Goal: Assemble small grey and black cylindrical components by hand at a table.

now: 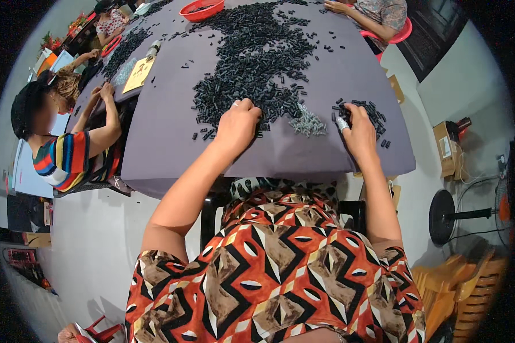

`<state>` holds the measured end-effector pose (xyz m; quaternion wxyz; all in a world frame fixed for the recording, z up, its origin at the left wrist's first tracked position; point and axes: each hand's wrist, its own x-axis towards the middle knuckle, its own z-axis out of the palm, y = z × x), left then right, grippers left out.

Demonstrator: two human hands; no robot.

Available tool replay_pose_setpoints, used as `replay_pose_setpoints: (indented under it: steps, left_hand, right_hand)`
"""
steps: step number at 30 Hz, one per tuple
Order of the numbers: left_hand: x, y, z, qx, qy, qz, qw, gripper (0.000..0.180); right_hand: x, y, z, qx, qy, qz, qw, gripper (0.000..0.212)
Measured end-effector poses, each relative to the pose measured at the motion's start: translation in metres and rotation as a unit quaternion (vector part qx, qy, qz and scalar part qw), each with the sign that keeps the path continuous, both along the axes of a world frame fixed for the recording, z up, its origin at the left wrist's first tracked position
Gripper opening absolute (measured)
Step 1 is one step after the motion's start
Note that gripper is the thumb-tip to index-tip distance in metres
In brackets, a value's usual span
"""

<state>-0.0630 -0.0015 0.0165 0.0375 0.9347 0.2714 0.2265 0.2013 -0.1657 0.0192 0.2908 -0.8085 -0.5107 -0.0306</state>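
A large heap of small black cylindrical pieces [257,57] spreads down the middle of the grey-covered table [166,114]. My left hand [238,127] rests at the near edge of this heap, fingers bent and closed. Its fingertips are partly hidden, so what they grip cannot be made out. Farther right, my right hand [359,132] curls over a smaller group of the black pieces [376,117]. A whitish wrap covers one of its digits, and any piece pinched there is too small to name. Between my hands lies a small pile of clear or greyish pieces [308,122].
A red basket [202,10] stands at the far side. At left, a person in a striped top [63,160] works beside a yellow sheet [139,75]. Another person's arm [360,20] reaches in at far right. Orange chairs [463,286] and a black round-based stand [442,217] are at right.
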Motion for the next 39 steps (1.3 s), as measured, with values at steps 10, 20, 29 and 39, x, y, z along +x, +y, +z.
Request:
replay_pose_setpoints:
  steps: [10, 20, 29, 39]
  left_hand:
    - [0.011, 0.009, 0.0, 0.068, 0.039, -0.02, 0.997, 0.01]
    - [0.008, 0.012, 0.001, 0.069, 0.019, -0.027, 0.997, 0.013]
    - [0.008, -0.003, 0.007, -0.02, -0.043, -0.029, 0.998, 0.009]
    - [0.016, -0.054, -0.013, -0.073, -0.058, -0.094, 0.991, 0.009]
  right_hand:
    - [-0.059, 0.012, -0.014, 0.074, 0.042, 0.208, 0.974, 0.017]
    - [-0.079, 0.024, -0.024, 0.057, -0.032, 0.283, 0.957, 0.021]
    - [-0.009, 0.036, 0.006, 0.012, 0.018, 0.113, 0.993, 0.026]
    - [0.003, 0.068, -0.009, -0.09, -0.001, 0.135, 0.987, 0.017]
